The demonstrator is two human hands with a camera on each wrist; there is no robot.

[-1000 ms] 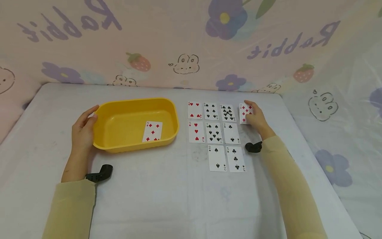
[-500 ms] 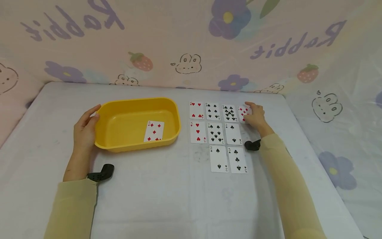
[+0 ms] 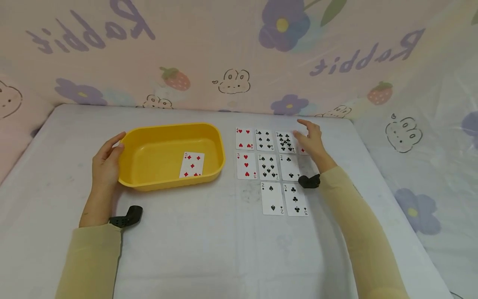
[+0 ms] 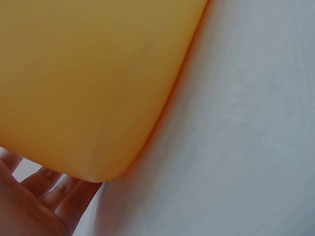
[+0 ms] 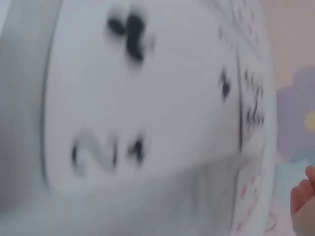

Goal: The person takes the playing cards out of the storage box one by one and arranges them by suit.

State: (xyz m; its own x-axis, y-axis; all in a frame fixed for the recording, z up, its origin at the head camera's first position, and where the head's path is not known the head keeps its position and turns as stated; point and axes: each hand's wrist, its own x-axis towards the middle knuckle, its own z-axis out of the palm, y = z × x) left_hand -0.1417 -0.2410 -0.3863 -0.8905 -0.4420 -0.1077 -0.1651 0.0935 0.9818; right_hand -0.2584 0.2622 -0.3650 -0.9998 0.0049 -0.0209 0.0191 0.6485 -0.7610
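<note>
In the head view my left hand (image 3: 106, 166) holds the left end of a yellow plastic basin (image 3: 149, 185), thumb at the rim. The left wrist view shows its fingers (image 4: 74, 201) against the basin's outer wall. A five of diamonds (image 3: 192, 165) lies face up inside. My right hand (image 3: 313, 143) hovers over the right end of the back row of playing cards, thumb and forefinger apart, nothing between them. Beneath it the seven of diamonds (image 3: 303, 151) is mostly hidden. Left of that lies the nine of clubs (image 3: 285, 142); nearer me is the two of clubs (image 3: 289, 166).
The back row also has a four of hearts (image 3: 244, 138) and six of spades (image 3: 264, 140). A three of hearts (image 3: 246, 166) and seven of spades (image 3: 268, 167) fill the middle row. In front lie a two of spades (image 3: 272, 198) and three of clubs (image 3: 296, 199).
My right hand slid the seven of diamonds left, up beside the nine of clubs, then let it go and lifted to the left. My left hand and the basin stay put.
</note>
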